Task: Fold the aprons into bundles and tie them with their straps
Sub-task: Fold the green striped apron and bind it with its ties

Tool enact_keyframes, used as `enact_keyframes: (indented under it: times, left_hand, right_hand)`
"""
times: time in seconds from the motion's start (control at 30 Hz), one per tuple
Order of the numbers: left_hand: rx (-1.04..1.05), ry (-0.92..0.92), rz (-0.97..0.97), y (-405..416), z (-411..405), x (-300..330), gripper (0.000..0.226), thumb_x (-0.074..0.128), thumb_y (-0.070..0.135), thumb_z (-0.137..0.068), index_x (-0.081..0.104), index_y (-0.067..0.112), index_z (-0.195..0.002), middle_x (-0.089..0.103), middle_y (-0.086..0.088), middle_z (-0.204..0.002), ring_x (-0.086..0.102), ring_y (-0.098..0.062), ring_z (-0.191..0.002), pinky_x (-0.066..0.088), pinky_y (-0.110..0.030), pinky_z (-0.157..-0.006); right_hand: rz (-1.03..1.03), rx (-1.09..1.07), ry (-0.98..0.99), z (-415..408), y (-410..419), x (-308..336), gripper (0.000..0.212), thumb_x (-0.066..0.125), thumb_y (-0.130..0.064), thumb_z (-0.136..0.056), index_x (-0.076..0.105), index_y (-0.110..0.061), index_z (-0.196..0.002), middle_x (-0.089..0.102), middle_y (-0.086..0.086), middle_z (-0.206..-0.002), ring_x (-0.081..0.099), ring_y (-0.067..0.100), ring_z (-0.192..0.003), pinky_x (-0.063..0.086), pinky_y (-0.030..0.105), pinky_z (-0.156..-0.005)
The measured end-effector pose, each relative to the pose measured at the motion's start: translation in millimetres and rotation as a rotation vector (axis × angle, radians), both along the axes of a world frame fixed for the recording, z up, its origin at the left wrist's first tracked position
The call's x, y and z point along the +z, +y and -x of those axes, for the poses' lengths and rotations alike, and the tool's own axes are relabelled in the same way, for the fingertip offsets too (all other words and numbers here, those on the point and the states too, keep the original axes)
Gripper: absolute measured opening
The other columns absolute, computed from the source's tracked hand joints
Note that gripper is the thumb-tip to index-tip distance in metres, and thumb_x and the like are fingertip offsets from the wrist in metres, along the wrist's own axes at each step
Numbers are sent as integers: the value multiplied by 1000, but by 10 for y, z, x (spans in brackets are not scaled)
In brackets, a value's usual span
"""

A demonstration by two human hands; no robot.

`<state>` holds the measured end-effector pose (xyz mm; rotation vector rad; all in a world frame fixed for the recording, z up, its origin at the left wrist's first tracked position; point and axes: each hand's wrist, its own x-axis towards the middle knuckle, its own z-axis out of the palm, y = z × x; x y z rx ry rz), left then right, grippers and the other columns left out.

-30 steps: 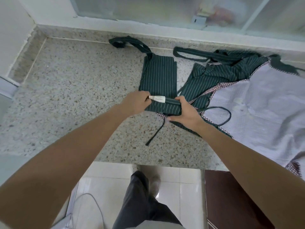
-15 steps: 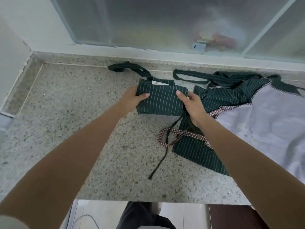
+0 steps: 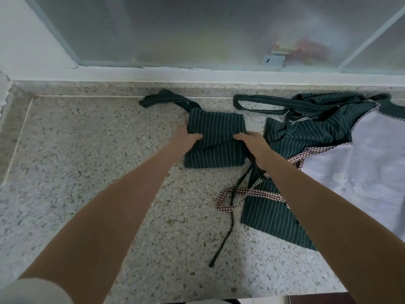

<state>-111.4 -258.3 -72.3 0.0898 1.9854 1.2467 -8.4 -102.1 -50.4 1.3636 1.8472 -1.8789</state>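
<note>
A dark green pinstriped apron lies folded into a small square bundle on the speckled stone counter. My left hand grips its left edge, thumb on top. My right hand grips its right edge with the fingers curled over the fold. The bundle's neck strap trails back left toward the window. A thin dark tie strap runs from under my right hand toward the counter's front.
A second green pinstriped apron lies unfolded at the right, its neck loop near the sill. A pale lilac apron with a red checked strap overlaps it. A frosted window closes off the back.
The bundle has been folded over again, away from me, and is now more compact and square. The white label seen earlier is out of sight. Both hands stay on its sides.
</note>
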Motion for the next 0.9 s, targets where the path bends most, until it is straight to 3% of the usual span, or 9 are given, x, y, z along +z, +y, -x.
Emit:
enact_keyframes:
  times: [0.13,0.3,0.43,0.53,0.7,0.77,0.83,0.9]
  left_hand:
    - [-33,108,98,-24,-14,-139,52,46,34,-98,39,4,-139,47,-13,-139,48,-27,-122,38,-31,-104]
    - [12,85,189,14,10,-202,51,33,36,-101,42,-3,-134,49,-20,-134,50,-31,-118,40,-31,-98]
    - [20,73,224,29,22,-214,50,35,33,-101,39,-4,-136,47,-21,-135,48,-32,-119,41,-36,-102]
    - [8,157,248,12,-29,-232,45,34,30,-102,44,-3,-132,51,-22,-131,51,-32,-115,43,-36,-99]
    - [29,326,282,-11,-140,-232,37,36,26,-102,45,-1,-126,58,-22,-117,57,-31,-101,42,-29,-78]
    - [17,379,327,-53,-179,-237,35,40,24,-101,39,-2,-123,60,-25,-109,58,-29,-86,43,-33,-67]
    - [-23,422,380,-109,-206,-248,35,42,24,-100,34,-1,-123,62,-26,-101,55,-26,-74,37,-33,-58]
    - [-82,462,419,-150,-239,-241,39,42,23,-100,29,1,-130,63,-25,-101,59,-29,-77,35,-30,-54]
  right_hand:
    - [-187,95,1,-36,0,-122,40,56,-23,-94,50,-2,-128,57,13,-126,56,26,-109,45,29,-83]
    - [-441,249,-102,-22,-65,-172,45,48,-30,-98,41,-1,-131,52,16,-129,51,31,-114,39,28,-76]
    - [-505,294,-180,-38,-105,-211,47,49,-34,-97,36,-3,-129,55,18,-122,56,32,-104,43,32,-72]
    - [-711,447,-323,-48,-147,-249,46,47,-44,-95,35,-7,-119,61,18,-107,60,34,-92,45,38,-64]
    - [-925,539,-434,-51,-194,-257,47,45,-48,-95,35,-10,-120,64,12,-98,56,27,-74,35,33,-55]
    - [-1006,569,-415,-49,-218,-244,51,50,-43,-94,30,-11,-129,61,12,-106,56,26,-77,38,34,-58]
    - [-1199,633,-364,-63,-230,-280,69,62,-31,-89,20,-13,-141,51,14,-117,56,27,-96,46,38,-69]
    - [-1392,725,-282,-90,-236,-310,85,70,-17,-81,12,-16,-144,43,17,-126,50,29,-107,48,39,-81]
